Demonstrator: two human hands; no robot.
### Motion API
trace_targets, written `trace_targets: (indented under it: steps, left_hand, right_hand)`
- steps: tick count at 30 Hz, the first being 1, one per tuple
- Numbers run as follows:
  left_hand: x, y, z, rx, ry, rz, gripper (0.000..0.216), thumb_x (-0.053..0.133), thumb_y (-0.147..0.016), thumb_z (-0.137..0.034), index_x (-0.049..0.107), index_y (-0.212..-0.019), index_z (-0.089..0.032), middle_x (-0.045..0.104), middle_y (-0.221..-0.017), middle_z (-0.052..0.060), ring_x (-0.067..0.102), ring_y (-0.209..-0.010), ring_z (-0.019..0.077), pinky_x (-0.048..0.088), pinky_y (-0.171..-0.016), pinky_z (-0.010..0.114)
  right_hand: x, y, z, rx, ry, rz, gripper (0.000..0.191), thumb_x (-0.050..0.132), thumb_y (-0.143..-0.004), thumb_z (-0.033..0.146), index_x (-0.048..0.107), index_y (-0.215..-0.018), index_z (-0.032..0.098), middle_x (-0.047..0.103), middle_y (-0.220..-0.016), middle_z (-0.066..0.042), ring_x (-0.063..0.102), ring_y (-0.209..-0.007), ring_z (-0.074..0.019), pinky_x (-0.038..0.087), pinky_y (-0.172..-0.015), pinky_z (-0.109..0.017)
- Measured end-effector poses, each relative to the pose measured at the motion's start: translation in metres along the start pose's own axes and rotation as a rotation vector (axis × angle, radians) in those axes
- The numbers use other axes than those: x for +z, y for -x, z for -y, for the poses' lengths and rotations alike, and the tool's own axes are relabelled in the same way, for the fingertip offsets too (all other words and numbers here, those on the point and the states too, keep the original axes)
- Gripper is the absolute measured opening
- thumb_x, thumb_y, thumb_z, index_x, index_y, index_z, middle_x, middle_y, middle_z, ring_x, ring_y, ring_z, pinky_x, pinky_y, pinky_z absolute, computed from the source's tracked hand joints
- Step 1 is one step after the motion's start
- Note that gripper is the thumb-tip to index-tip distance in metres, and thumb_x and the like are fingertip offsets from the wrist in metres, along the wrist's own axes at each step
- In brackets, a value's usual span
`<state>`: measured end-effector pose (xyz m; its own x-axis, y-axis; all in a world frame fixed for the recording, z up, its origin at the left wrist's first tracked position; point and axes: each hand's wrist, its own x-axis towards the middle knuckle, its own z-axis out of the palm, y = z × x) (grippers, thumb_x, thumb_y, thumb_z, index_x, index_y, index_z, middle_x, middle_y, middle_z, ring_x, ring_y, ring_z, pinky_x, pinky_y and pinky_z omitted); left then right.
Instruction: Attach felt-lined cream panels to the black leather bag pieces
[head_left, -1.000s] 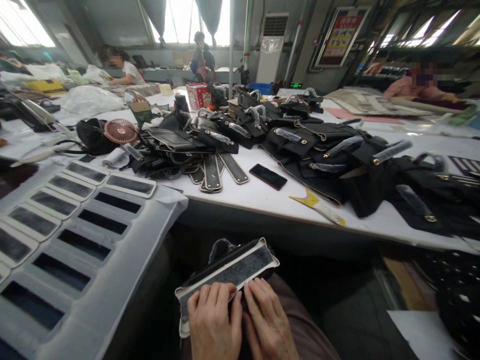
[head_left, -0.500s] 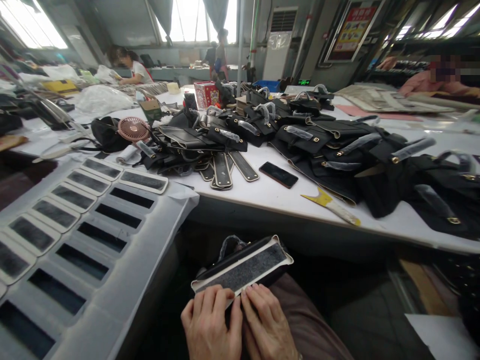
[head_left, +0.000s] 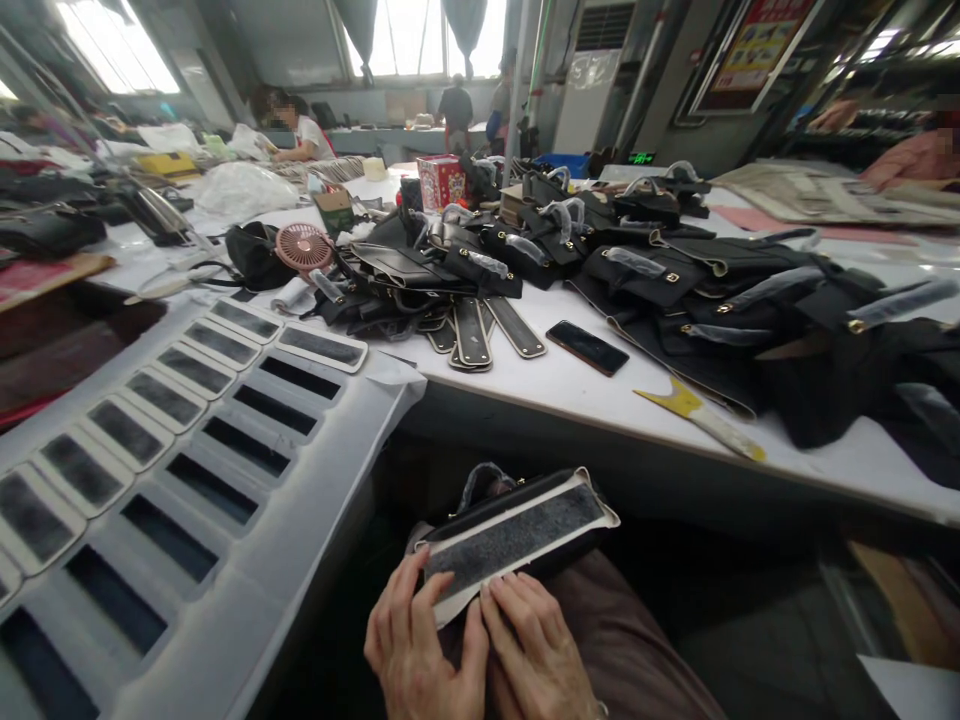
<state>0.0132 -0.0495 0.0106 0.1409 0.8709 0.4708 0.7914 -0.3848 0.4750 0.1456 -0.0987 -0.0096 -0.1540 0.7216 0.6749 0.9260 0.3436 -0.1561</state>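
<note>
A black handbag (head_left: 592,545) rests on my lap with its base facing me. On that base is a long dark panel (head_left: 517,530) bordered by a cream edge. My left hand (head_left: 427,640) holds the near left corner, its fingers bent over the panel's end and its thumb at the lower edge. Beside it, my right hand (head_left: 532,645) presses its fingertips together on the lower cream edge, its thumb out of sight behind the fingers. A plastic-wrapped handle (head_left: 480,480) shows on the bag's far side.
At left stands a slotted grey rack (head_left: 315,510) with several cream-edged panels (head_left: 165,400) on it. The white table (head_left: 517,385) holds a phone (head_left: 587,347), a yellow-headed scraper-like tool (head_left: 701,420), loose strips (head_left: 472,335), a pink fan (head_left: 303,248) and piled black bags (head_left: 637,275).
The view has swung left, so the surroundings sit further right. My left fingers have spread and shifted toward the panel's left end, while my right hand stays at the lower edge.
</note>
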Motion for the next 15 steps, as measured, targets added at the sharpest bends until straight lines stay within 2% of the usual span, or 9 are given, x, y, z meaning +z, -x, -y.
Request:
trace_targets:
  steps: [3, 5, 6, 8, 9, 11, 13, 15]
  left_hand:
    - [0.005, 0.016, 0.015, -0.159, 0.203, 0.005, 0.036, 0.056, -0.087, -0.032, 0.049, -0.121, -0.023, 0.048, -0.138, 0.014, 0.046, -0.129, 0.0319, 0.035, -0.107, 0.054]
    - [0.01, 0.03, 0.03, -0.382, 0.436, 0.035, 0.047, 0.053, -0.089, -0.037, 0.042, -0.133, -0.024, 0.042, -0.146, 0.013, 0.043, -0.134, 0.0308, 0.038, -0.108, 0.052]
    - [0.013, 0.037, 0.037, -0.512, 0.564, 0.058, 0.049, 0.052, -0.09, -0.041, 0.041, -0.136, -0.026, 0.044, -0.146, 0.011, 0.045, -0.134, 0.0303, 0.042, -0.106, 0.05]
    - [0.022, 0.047, 0.05, -0.722, 0.777, 0.117, 0.044, 0.048, -0.091, -0.049, 0.05, -0.131, -0.03, 0.059, -0.133, 0.008, 0.056, -0.124, 0.0305, 0.05, -0.098, 0.049]
    - [0.027, 0.049, 0.053, -0.782, 0.847, 0.151, 0.041, 0.046, -0.091, -0.054, 0.058, -0.123, -0.031, 0.067, -0.12, 0.007, 0.062, -0.116, 0.0309, 0.054, -0.092, 0.049]
    - [0.037, 0.047, 0.052, -0.837, 0.927, 0.191, 0.046, 0.042, -0.09, -0.062, 0.068, -0.105, -0.027, 0.074, -0.097, 0.007, 0.069, -0.101, 0.0314, 0.056, -0.086, 0.049]
    - [0.045, 0.037, 0.043, -0.868, 0.974, 0.09, 0.051, 0.045, -0.089, -0.064, 0.069, -0.1, -0.022, 0.074, -0.089, 0.009, 0.071, -0.094, 0.0292, 0.057, -0.084, 0.048]
    - [0.048, 0.025, 0.031, -0.889, 0.975, -0.129, 0.046, 0.053, -0.089, -0.059, 0.066, -0.108, -0.02, 0.072, -0.097, 0.009, 0.069, -0.096, 0.0263, 0.057, -0.083, 0.047]
  right_hand:
    - [0.001, -0.005, 0.004, -0.015, 0.032, 0.005, 0.037, 0.043, -0.086, 0.009, 0.067, -0.114, 0.009, 0.068, -0.109, -0.013, 0.058, -0.111, -0.0247, 0.054, -0.09, -0.038]
    - [0.001, -0.008, 0.005, -0.028, 0.045, 0.004, 0.036, 0.044, -0.086, 0.01, 0.068, -0.113, 0.01, 0.068, -0.109, -0.013, 0.058, -0.11, -0.0249, 0.053, -0.09, -0.038]
    - [0.001, -0.009, 0.006, -0.035, 0.045, 0.001, 0.035, 0.045, -0.087, 0.01, 0.069, -0.112, 0.011, 0.068, -0.11, -0.012, 0.058, -0.11, -0.0249, 0.052, -0.09, -0.038]
    - [0.002, -0.01, 0.006, -0.041, 0.037, -0.006, 0.034, 0.047, -0.087, 0.011, 0.07, -0.111, 0.012, 0.068, -0.11, -0.011, 0.058, -0.109, -0.025, 0.049, -0.092, -0.038]
    - [0.002, -0.01, 0.006, -0.042, 0.029, -0.009, 0.033, 0.047, -0.087, 0.01, 0.07, -0.11, 0.012, 0.068, -0.109, -0.011, 0.058, -0.109, -0.025, 0.047, -0.093, -0.038]
    - [0.003, -0.01, 0.005, -0.049, 0.016, -0.014, 0.033, 0.047, -0.087, 0.01, 0.071, -0.109, 0.013, 0.069, -0.106, -0.009, 0.058, -0.108, -0.0247, 0.045, -0.096, -0.038]
    - [0.004, -0.01, 0.003, -0.068, 0.01, -0.018, 0.032, 0.048, -0.087, 0.01, 0.072, -0.108, 0.014, 0.07, -0.103, -0.008, 0.058, -0.107, -0.0242, 0.043, -0.1, -0.038]
    - [0.004, -0.01, 0.002, -0.092, 0.007, -0.016, 0.031, 0.05, -0.086, 0.01, 0.072, -0.107, 0.016, 0.071, -0.101, -0.007, 0.058, -0.106, -0.0237, 0.041, -0.103, -0.038]
